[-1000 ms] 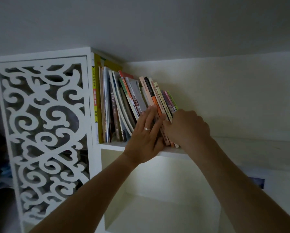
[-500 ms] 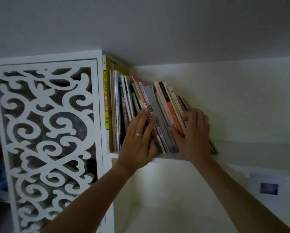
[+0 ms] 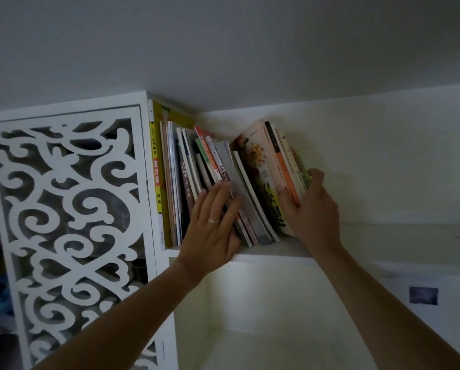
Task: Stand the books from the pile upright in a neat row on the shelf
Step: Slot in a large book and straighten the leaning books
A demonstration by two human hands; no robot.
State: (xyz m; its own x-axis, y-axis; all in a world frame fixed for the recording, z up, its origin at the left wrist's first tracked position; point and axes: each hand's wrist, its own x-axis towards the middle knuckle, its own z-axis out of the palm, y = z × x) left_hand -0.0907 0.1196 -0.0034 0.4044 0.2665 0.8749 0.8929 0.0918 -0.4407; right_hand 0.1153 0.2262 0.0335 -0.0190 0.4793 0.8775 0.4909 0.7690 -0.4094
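Note:
A row of books (image 3: 186,180) stands on the white upper shelf (image 3: 271,253), packed against the left wall, most leaning left. My left hand (image 3: 212,225), wearing a ring, lies flat with fingers spread against the spines of the middle books. My right hand (image 3: 310,206) clasps a small bundle of books (image 3: 276,161) at the row's right end, thumb on the front cover and fingers behind. That bundle is pulled a little apart from the grey-spined book (image 3: 236,182), and its cover with a food picture shows.
A white fretwork panel (image 3: 66,209) closes the cabinet to the left. The shelf runs bare to the right (image 3: 410,239). A lower compartment (image 3: 263,329) opens beneath. The ceiling is close above the books. A small dark picture (image 3: 423,295) hangs at lower right.
My right hand has gone from a fist at the base of the spines to clasping the rightmost books and tipping them away from the row, opening a gap. My left hand stays pressed on the spines.

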